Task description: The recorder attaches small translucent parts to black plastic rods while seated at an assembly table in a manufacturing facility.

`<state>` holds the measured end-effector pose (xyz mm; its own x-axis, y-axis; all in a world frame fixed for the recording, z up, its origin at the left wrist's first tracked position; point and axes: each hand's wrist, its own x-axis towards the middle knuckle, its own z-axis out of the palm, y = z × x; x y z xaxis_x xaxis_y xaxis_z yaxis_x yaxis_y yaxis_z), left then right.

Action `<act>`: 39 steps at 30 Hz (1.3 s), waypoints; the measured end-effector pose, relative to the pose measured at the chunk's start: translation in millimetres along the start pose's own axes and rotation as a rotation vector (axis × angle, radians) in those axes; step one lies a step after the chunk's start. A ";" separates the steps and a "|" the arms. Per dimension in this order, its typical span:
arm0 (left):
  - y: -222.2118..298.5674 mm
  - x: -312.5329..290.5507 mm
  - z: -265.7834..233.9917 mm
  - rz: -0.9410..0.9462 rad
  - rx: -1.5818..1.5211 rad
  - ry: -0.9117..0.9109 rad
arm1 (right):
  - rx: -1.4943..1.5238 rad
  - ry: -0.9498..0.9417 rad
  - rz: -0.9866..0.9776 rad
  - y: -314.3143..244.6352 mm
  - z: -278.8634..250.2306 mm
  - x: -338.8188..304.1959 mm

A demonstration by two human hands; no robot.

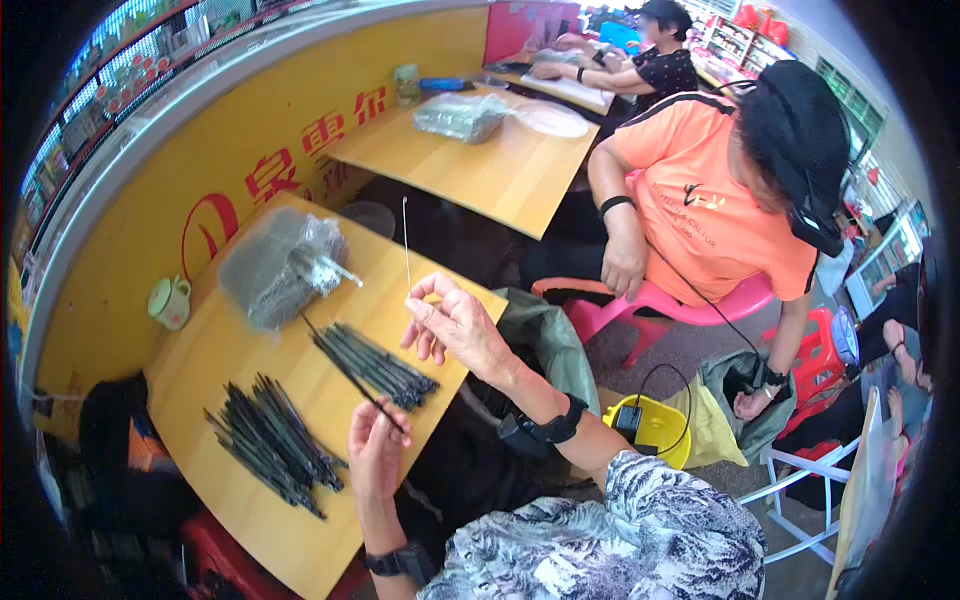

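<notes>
My left hand (375, 450) is closed around the lower end of a thin dark stick (345, 368), which slants up and away over the table. Higher up and to the right, my right hand (462, 325) pinches a thin pale hooked needle (406, 240), held upright with its small bent tip at the top. On the table beyond my left hand lies a row of dark slim sticks (370, 365). Two larger bunches of similar dark sticks (275, 440) lie to the left. What the sticks are made of cannot be made out.
A clear plastic bag (285, 262) sits at the table's (310, 555) far end, near a pale green mug (170, 302). On the right, a person in an orange shirt (690, 200) reaches into a sack (750, 385). A yellow bucket (655, 425) stands on the floor.
</notes>
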<state>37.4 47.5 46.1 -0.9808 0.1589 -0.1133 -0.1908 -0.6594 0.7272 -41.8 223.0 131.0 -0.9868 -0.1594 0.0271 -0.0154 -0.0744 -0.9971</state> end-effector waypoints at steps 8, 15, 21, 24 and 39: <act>-9.7 5.0 2.4 0.025 0.198 0.068 | 0.226 0.105 -0.067 42.4 2.0 -0.1; -6.8 -1.7 9.1 0.017 0.134 0.076 | 0.357 -0.024 0.140 47.3 7.3 -18.0; -8.3 -5.0 8.6 -0.020 0.059 0.009 | 0.342 -0.051 0.180 49.7 4.2 -28.4; -6.9 -5.5 7.1 -0.018 0.040 0.001 | 0.311 -0.104 0.189 50.5 4.6 -30.5; -13.0 -10.6 4.3 -0.024 0.074 0.001 | 0.342 -0.099 0.321 57.2 6.3 -35.7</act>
<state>50.4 57.5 40.7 -0.9761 0.1732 -0.1314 -0.2103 -0.5992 0.7725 -6.3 218.2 73.4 -0.9127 -0.3193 -0.2549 0.3577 -0.3230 -0.8762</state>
